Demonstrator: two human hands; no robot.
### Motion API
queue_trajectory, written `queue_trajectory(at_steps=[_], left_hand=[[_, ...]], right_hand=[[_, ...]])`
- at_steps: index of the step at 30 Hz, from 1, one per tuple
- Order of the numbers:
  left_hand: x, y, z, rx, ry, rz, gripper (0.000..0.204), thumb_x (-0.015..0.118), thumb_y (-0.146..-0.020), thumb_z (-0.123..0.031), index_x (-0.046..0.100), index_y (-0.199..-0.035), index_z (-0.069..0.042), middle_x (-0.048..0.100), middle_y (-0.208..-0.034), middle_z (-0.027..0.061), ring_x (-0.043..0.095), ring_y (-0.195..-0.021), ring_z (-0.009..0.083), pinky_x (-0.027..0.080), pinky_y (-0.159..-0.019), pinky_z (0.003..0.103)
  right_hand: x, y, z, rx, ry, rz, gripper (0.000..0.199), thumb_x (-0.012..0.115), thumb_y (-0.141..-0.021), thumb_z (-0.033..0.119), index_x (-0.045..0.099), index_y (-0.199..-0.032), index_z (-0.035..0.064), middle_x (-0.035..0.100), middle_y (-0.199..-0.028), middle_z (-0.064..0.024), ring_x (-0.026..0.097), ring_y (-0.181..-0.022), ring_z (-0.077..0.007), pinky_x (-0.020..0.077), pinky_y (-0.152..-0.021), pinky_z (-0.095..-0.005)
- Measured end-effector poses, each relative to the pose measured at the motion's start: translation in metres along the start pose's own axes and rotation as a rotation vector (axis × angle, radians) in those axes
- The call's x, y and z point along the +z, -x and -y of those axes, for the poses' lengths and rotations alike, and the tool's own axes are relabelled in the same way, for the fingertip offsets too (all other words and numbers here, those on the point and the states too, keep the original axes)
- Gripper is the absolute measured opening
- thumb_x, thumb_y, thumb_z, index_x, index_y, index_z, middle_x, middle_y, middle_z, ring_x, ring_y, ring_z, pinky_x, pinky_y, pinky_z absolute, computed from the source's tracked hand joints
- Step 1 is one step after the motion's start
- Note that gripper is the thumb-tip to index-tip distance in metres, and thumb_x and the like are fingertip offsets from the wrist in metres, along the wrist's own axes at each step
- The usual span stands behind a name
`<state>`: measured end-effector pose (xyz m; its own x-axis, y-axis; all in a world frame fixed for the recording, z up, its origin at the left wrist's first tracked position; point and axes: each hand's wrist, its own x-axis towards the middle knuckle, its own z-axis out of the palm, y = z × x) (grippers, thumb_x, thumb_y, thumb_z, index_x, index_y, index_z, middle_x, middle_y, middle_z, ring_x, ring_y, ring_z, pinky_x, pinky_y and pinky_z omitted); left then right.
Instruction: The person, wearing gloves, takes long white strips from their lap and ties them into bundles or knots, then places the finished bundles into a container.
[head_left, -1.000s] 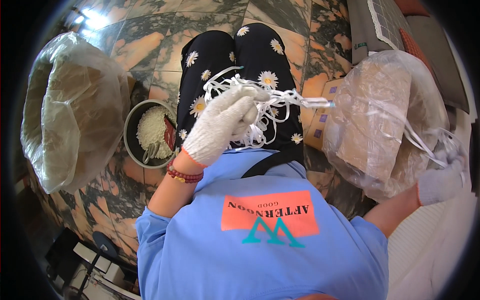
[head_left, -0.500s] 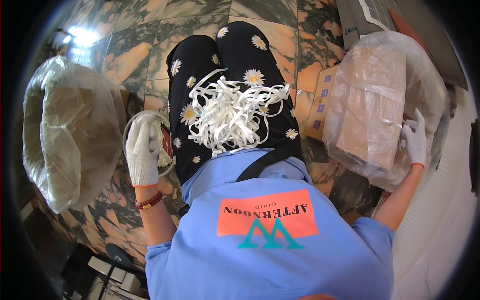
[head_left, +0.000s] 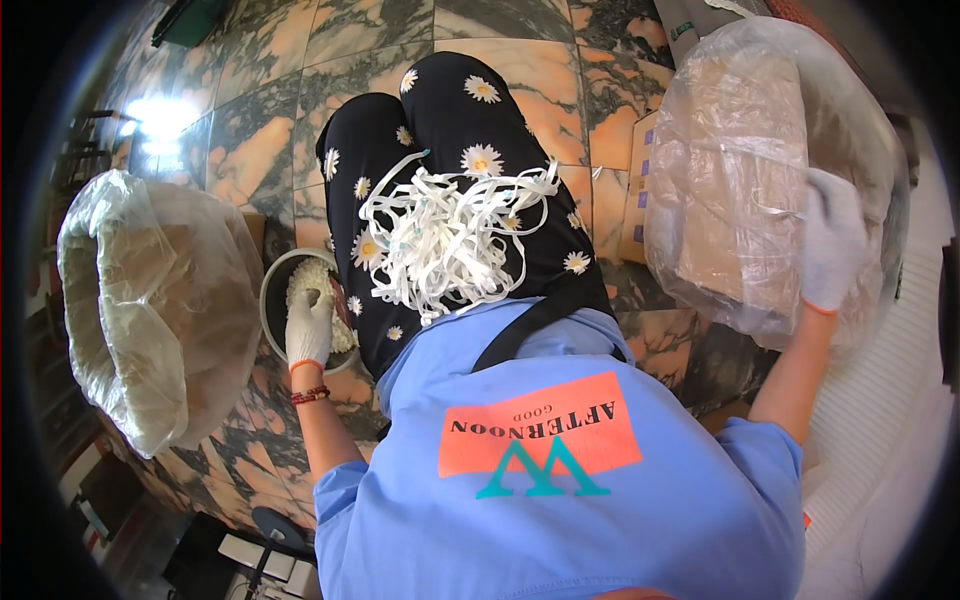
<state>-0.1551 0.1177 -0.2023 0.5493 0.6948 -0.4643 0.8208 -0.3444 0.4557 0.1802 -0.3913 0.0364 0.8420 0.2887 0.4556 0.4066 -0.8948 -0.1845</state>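
My left hand (head_left: 308, 330), in a white knit glove, reaches into a round pale-rimmed bucket (head_left: 267, 300) beside my left thigh. Its fingers are drawn together among small white pieces (head_left: 308, 275), and what they grip is hidden. My right hand (head_left: 833, 245), also gloved, is over the opening of a plastic-lined cardboard box (head_left: 745, 170) at right. Its fingertips are hidden, near a thin white strip (head_left: 778, 211) lying against the box flap. A tangled heap of narrow white straps (head_left: 445, 240) rests on my lap, on black daisy-patterned cloth.
Another cardboard box lined with clear plastic (head_left: 180, 310) stands at the left. A smaller carton (head_left: 637, 200) sits beside the right box. Marble-patterned tiles (head_left: 380, 65) cover the floor. White and black equipment (head_left: 250, 560) is at the lower left.
My left hand has moved from the bucket's rim into the white pieces. My right hand has turned, its fingers now bent over at the box opening. The whole view has shifted slightly.
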Motion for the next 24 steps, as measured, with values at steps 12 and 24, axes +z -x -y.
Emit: queue_trajectory(at_steps=[12, 24], left_hand=[[-0.053, 0.049, -0.139, 0.432, -0.001, -0.335, 0.023, 0.063, -0.098, -0.017, 0.067, -0.115, -0.002, 0.069, -0.115, 0.0132, 0.067, -0.103, 0.0269, 0.051, -0.091, 0.037], [-0.044, 0.110, -0.298, 1.194, 0.099, 0.210, 0.079, 0.089, -0.069, -0.021, 0.055, -0.139, -0.008, 0.064, -0.129, 0.0124, 0.061, -0.122, 0.0307, 0.050, -0.102, 0.038]], right_hand=[[0.166, 0.057, 0.128, -0.075, -0.814, 0.503, 0.048, 0.067, -0.088, 0.004, 0.059, -0.134, 0.0146, 0.064, -0.111, -0.0103, 0.067, -0.097, -0.0286, 0.0554, -0.083, -0.0359], [0.048, 0.019, 0.174, -0.472, -0.395, 0.609, 0.015, 0.076, -0.083, 0.020, 0.072, -0.094, 0.0107, 0.062, -0.087, -0.0066, 0.066, -0.075, -0.0280, 0.0532, -0.067, -0.0362]])
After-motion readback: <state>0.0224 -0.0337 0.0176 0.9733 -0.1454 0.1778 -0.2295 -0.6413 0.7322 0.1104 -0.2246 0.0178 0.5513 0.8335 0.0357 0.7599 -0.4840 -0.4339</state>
